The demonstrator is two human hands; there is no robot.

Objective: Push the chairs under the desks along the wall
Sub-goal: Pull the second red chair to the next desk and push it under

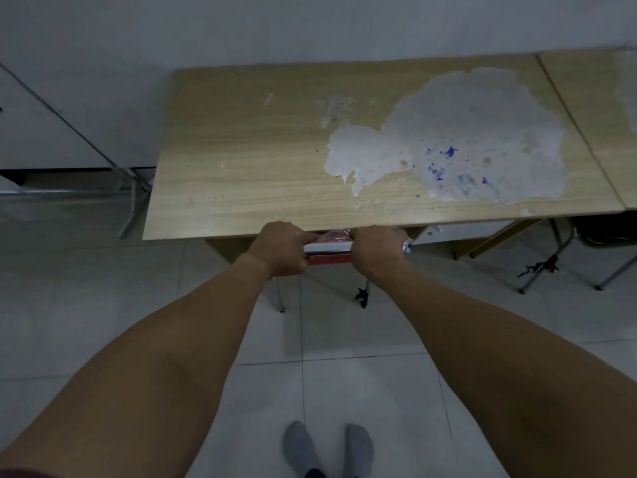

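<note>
A wooden desk with a large peeled grey patch stands against the wall in front of me. Under its front edge is a chair with a red and white backrest, mostly hidden by the desktop; thin metal legs show below. My left hand grips the backrest's left end and my right hand grips its right end. Both hands are level with the desk's front edge.
A second desk adjoins on the right, with a folding chair's metal legs under it. A metal frame leans at the left by the wall. Pale floor tiles lie below, with my grey-socked feet.
</note>
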